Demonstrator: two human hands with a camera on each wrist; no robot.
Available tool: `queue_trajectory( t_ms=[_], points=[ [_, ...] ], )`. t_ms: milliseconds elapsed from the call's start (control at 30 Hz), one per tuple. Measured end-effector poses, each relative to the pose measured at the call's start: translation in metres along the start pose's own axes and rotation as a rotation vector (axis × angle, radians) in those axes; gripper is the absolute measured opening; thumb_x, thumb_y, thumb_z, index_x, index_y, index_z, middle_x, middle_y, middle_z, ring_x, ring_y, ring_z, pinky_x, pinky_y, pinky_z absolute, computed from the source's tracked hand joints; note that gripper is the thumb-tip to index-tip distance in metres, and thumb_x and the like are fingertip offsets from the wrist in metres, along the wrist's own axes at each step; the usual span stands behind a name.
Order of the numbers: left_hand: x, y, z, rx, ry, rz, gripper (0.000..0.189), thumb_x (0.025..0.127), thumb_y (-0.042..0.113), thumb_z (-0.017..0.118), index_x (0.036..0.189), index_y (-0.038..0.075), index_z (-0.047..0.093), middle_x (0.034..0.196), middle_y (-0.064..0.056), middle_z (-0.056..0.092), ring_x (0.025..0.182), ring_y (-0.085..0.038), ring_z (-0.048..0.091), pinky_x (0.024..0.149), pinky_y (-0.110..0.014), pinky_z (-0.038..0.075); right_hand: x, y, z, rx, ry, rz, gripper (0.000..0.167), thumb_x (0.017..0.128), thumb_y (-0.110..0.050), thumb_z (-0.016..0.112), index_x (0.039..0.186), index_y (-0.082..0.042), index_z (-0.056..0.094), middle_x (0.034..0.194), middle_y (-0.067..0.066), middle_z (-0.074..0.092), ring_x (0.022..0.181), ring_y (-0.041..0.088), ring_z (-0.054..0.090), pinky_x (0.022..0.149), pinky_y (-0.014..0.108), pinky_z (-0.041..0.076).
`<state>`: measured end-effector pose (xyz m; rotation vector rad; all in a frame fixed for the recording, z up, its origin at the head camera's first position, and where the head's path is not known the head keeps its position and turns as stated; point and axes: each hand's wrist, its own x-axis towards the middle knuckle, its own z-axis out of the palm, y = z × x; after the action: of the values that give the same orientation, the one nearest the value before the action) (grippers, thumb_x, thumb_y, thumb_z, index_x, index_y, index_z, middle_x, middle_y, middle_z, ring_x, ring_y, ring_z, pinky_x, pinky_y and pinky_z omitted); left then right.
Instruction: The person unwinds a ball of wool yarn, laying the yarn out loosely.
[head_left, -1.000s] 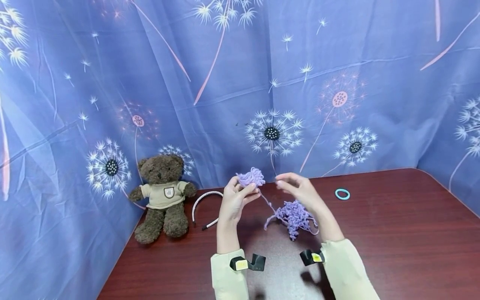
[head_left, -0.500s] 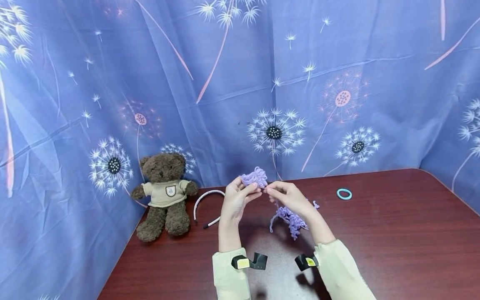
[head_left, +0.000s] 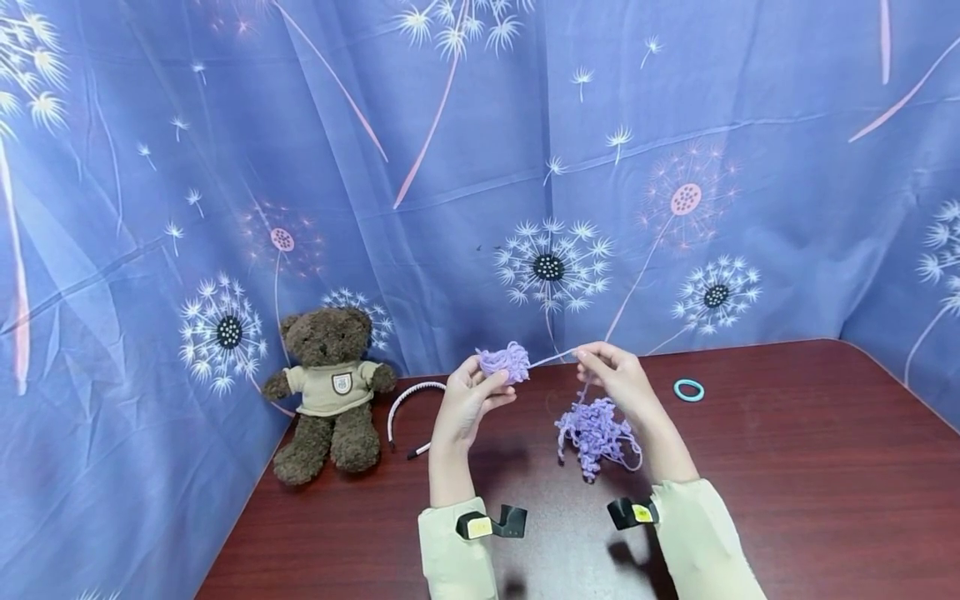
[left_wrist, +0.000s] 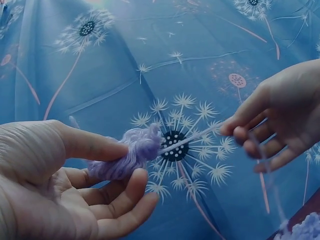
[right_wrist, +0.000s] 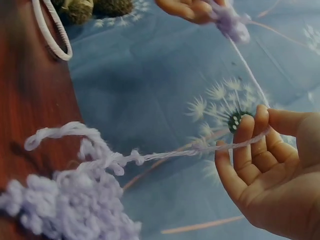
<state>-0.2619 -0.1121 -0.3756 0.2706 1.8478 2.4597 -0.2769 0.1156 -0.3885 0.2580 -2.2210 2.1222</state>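
Note:
My left hand [head_left: 463, 404] grips a small bundle of purple yarn [head_left: 507, 362] between thumb and fingers, held up off the table. From the bundle a single yarn strand [left_wrist: 195, 136] runs taut to my right hand [head_left: 621, 379], which pinches it between thumb and index finger. Past that pinch the strand crosses the right fingers and drops to a loose, kinked heap of purple yarn [head_left: 596, 432] on the table, as the right wrist view shows. The heap lies below and just left of the right hand.
A brown teddy bear [head_left: 326, 396] in a beige shirt sits at the table's left. Beside it lies a white headband [head_left: 397, 408], partly behind the left hand. A turquoise ring [head_left: 688, 390] lies farther right on the dark red table [head_left: 810, 467]. Behind hangs a blue dandelion-print curtain [head_left: 465, 275].
The right hand came in to the bundle, took the strand there, then drew back right, pulling it taut. The left hand shifted slightly left and still holds the bundle.

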Motion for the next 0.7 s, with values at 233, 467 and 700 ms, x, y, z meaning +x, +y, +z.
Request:
queue_trajectory(
  t_ms=[233,467,700],
  points=[
    [0.0,0.0,-0.007,-0.002,0.047,0.011,0.031,0.091,-0.006,0.054,0.121,-0.009,0.048,0.079,0.005,0.066,0.062,-0.007,0.063,0.069,-0.024,0.058,-0.003,0.001,-0.025,0.091,0.094,-0.011,0.015,0.1,-0.024,0.054,0.092,-0.028,0.065,0.076,-0.016,0.061,0.074,-0.001,0.063,0.079,0.015,0.055],
    [0.0,0.001,-0.008,0.004,0.073,0.011,0.025,0.091,-0.006,0.054,0.116,-0.006,0.05,0.077,0.005,0.065,0.062,-0.008,0.063,0.071,-0.028,0.06,-0.006,0.002,-0.045,0.185,0.162,-0.032,0.024,0.099,-0.02,0.056,0.083,-0.033,0.068,0.072,-0.014,0.061,0.069,0.0,0.063,0.075,0.014,0.055],
    [0.001,0.0,-0.008,-0.025,0.114,0.039,0.024,0.09,-0.008,0.054,0.113,-0.006,0.049,0.075,0.004,0.064,0.065,-0.008,0.064,0.069,-0.026,0.059,-0.006,0.002,-0.05,0.215,0.166,-0.045,0.023,0.098,-0.019,0.057,0.083,-0.031,0.069,0.071,-0.013,0.062,0.068,0.0,0.063,0.073,0.014,0.055]
  ],
)
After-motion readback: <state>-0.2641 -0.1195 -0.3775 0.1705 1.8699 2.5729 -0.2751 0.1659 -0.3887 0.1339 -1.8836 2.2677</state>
